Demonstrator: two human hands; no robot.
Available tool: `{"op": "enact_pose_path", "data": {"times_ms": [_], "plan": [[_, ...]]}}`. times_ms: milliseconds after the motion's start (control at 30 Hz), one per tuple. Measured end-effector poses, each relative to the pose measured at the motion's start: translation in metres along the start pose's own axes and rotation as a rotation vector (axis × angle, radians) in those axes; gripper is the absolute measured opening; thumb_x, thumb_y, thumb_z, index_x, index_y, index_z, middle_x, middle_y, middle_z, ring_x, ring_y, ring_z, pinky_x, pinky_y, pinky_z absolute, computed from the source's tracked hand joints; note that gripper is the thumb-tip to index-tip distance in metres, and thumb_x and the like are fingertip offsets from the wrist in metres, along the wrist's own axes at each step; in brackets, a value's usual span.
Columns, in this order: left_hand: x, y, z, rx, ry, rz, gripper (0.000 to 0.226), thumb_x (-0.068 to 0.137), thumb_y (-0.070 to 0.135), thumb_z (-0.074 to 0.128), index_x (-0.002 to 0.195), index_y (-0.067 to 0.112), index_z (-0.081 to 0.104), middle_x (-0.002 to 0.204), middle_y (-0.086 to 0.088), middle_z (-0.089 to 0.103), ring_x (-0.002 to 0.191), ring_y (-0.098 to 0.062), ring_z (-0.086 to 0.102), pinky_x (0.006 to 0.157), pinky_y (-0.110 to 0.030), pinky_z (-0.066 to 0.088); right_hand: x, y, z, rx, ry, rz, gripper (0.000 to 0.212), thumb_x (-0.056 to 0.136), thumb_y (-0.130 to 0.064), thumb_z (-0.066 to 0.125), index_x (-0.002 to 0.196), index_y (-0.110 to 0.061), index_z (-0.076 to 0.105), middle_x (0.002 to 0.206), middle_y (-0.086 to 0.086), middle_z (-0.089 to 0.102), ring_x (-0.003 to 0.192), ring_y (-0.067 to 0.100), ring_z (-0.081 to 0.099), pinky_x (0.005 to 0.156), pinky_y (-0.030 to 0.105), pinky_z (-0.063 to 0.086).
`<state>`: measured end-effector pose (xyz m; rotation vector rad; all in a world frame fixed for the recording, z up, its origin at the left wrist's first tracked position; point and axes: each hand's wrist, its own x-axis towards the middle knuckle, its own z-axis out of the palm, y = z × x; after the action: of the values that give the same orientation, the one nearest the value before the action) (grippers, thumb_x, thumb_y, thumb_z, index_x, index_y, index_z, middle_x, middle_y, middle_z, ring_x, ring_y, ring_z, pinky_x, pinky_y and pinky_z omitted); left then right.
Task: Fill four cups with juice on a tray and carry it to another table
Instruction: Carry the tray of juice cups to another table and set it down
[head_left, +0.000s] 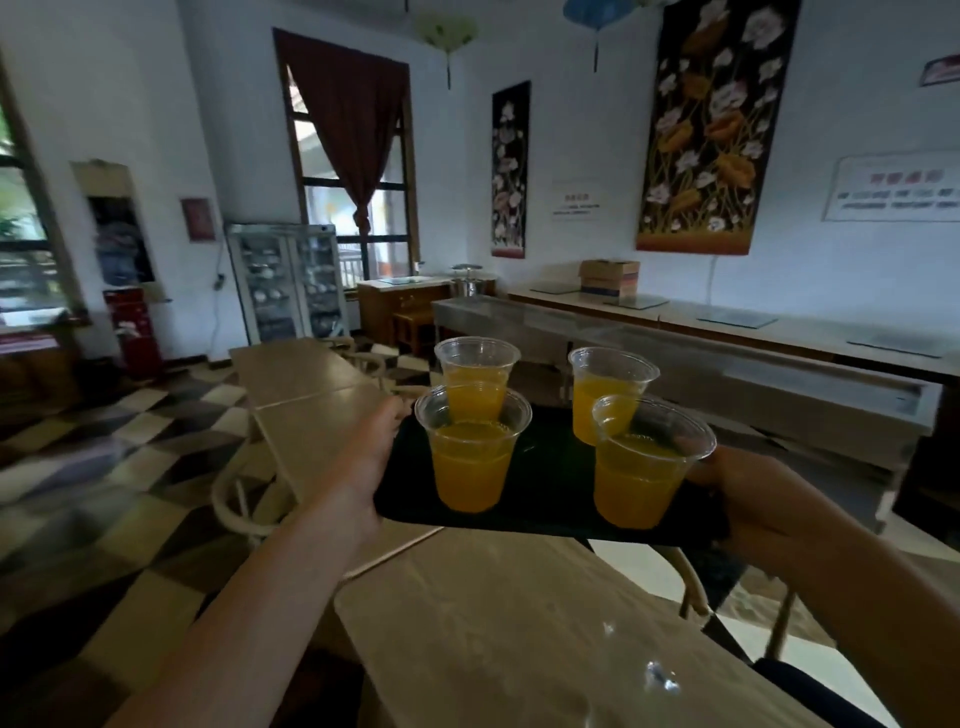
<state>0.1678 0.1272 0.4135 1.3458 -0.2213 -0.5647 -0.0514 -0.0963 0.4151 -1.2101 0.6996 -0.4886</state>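
Four cups (470, 452) of juice, one tray (550, 488), two hands (371, 457) gripping

- Our left hand (371, 457) reaches forward on a bare, outstretched forearm — fingers curled round the tray (550, 499) at its left edge.
- Our right hand (748, 499) grips the tray's right edge, wrist bent inward, arm in shadow.

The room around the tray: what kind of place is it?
Probably a canteen or small restaurant: rows of dining tables with chairs, a long steel serving counter, and a glass-door cabinet holding dishes.
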Motion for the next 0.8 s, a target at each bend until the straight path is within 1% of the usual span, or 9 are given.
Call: {"op": "enact_pose_path", "data": {"times_ms": [67, 100, 167, 233, 300, 433, 567, 700, 800], "plan": [[-0.005, 0.009, -0.03, -0.009, 0.052, 0.01, 0.039, 0.094, 0.049, 0.065, 0.103, 0.013, 0.078, 0.085, -0.013, 0.081, 0.095, -0.035, 0.076, 0.097, -0.049, 0.057, 0.005, 0.005, 0.03, -0.016, -0.043, -0.004, 0.035, 0.1, 0.007, 0.036, 0.119, -0.006, 0.062, 0.101, 0.019, 0.068, 0.091, 0.033, 0.068, 0.057, 0.041, 0.06], [-0.01, 0.013, -0.044, -0.014, 0.07, 0.016, 0.037, 0.094, 0.048, 0.066, 0.103, 0.014, 0.078, 0.09, -0.014, 0.081, 0.097, -0.035, 0.076, 0.1, -0.051, 0.056, 0.004, 0.007, 0.046, -0.021, -0.065, -0.001, 0.034, 0.101, 0.005, 0.035, 0.119, -0.006, 0.062, 0.099, 0.019, 0.07, 0.09, 0.033, 0.069, 0.06, 0.043, 0.059], [-0.016, 0.021, -0.073, -0.04, 0.086, 0.023, 0.032, 0.095, 0.043, 0.067, 0.102, 0.015, 0.079, 0.096, -0.016, 0.081, 0.099, -0.035, 0.076, 0.1, -0.051, 0.056, 0.004, 0.013, 0.076, -0.029, -0.12, -0.01, 0.033, 0.101, 0.004, 0.034, 0.113, -0.006, 0.063, 0.087, 0.017, 0.074, 0.081, 0.031, 0.073, 0.064, 0.044, 0.057], [-0.017, 0.025, -0.105, -0.041, 0.098, 0.048, 0.029, 0.094, 0.04, 0.068, 0.104, 0.016, 0.08, 0.102, -0.016, 0.081, 0.1, -0.035, 0.076, 0.101, -0.052, 0.056, 0.006, 0.022, 0.107, -0.025, -0.17, 0.0, 0.035, 0.101, 0.004, 0.033, 0.112, -0.007, 0.064, 0.084, 0.017, 0.076, 0.086, 0.034, 0.072, 0.072, 0.047, 0.056], [-0.013, 0.027, -0.136, -0.032, 0.128, 0.07, 0.033, 0.091, 0.042, 0.07, 0.11, 0.017, 0.08, 0.107, -0.015, 0.08, 0.102, -0.036, 0.076, 0.102, -0.055, 0.055, 0.007, 0.03, 0.138, -0.039, -0.193, 0.016, 0.036, 0.101, 0.005, 0.032, 0.107, -0.01, 0.065, 0.078, 0.016, 0.075, 0.086, 0.033, 0.069, 0.069, 0.046, 0.053], [-0.009, 0.031, -0.189, -0.026, 0.17, 0.092, 0.031, 0.097, 0.038, 0.065, 0.113, 0.016, 0.079, 0.107, -0.015, 0.08, 0.101, -0.034, 0.077, 0.091, -0.047, 0.058, 0.019, 0.045, 0.192, -0.056, -0.258, 0.019, 0.037, 0.1, 0.006, 0.033, 0.111, -0.009, 0.065, 0.097, 0.019, 0.067, 0.093, 0.032, 0.064, 0.072, 0.044, 0.052], [0.002, 0.033, -0.237, -0.012, 0.284, 0.068, 0.037, 0.096, 0.039, 0.061, 0.115, 0.012, 0.078, 0.109, -0.017, 0.079, 0.105, -0.036, 0.076, 0.104, -0.056, 0.054, 0.044, 0.059, 0.243, -0.094, -0.314, 0.041, 0.04, 0.1, 0.005, 0.035, 0.125, -0.012, 0.062, 0.113, 0.019, 0.065, 0.102, 0.034, 0.064, 0.071, 0.044, 0.054], [0.02, 0.035, -0.279, -0.02, 0.396, 0.062, 0.038, 0.091, 0.044, 0.064, 0.112, 0.016, 0.078, 0.109, -0.015, 0.08, 0.105, -0.036, 0.075, 0.102, -0.057, 0.055, 0.072, 0.071, 0.287, -0.096, -0.357, 0.05, 0.043, 0.098, 0.007, 0.035, 0.122, -0.015, 0.063, 0.117, 0.021, 0.067, 0.103, 0.036, 0.067, 0.065, 0.042, 0.058], [0.042, 0.036, -0.306, -0.039, 0.437, 0.058, 0.041, 0.086, 0.045, 0.069, 0.115, 0.017, 0.078, 0.111, -0.016, 0.079, 0.105, -0.035, 0.075, 0.102, -0.056, 0.055, 0.096, 0.079, 0.314, -0.057, -0.371, 0.062, 0.033, 0.1, 0.002, 0.039, 0.114, -0.012, 0.065, 0.114, 0.019, 0.067, 0.099, 0.033, 0.067, 0.067, 0.042, 0.057]]}}
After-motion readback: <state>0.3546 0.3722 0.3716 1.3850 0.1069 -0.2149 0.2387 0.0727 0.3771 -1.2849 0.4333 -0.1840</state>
